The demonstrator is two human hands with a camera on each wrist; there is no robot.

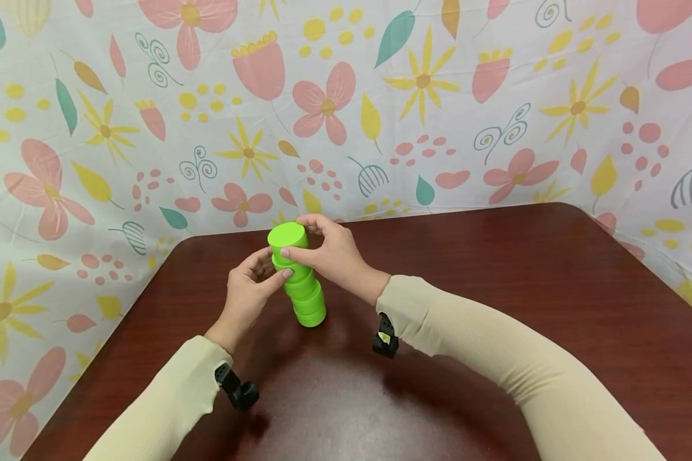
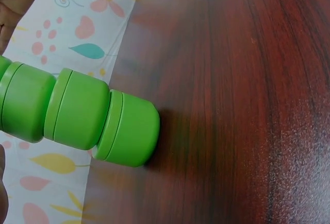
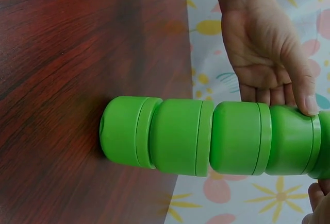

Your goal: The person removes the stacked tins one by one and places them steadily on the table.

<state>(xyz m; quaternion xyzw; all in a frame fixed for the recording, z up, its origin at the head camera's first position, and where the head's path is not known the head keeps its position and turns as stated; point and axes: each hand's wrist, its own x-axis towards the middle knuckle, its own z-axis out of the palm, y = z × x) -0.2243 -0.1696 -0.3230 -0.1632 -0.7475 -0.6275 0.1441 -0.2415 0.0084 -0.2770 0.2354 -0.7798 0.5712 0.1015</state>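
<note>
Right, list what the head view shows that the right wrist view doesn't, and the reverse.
Only the head view: the flat top of the green stack, both pale sleeves and the black wrist devices.
Only the right wrist view: a square-on palm side of the left hand.
Both: the stack, the left hand, at least part of the right hand, the table and the floral cloth.
</note>
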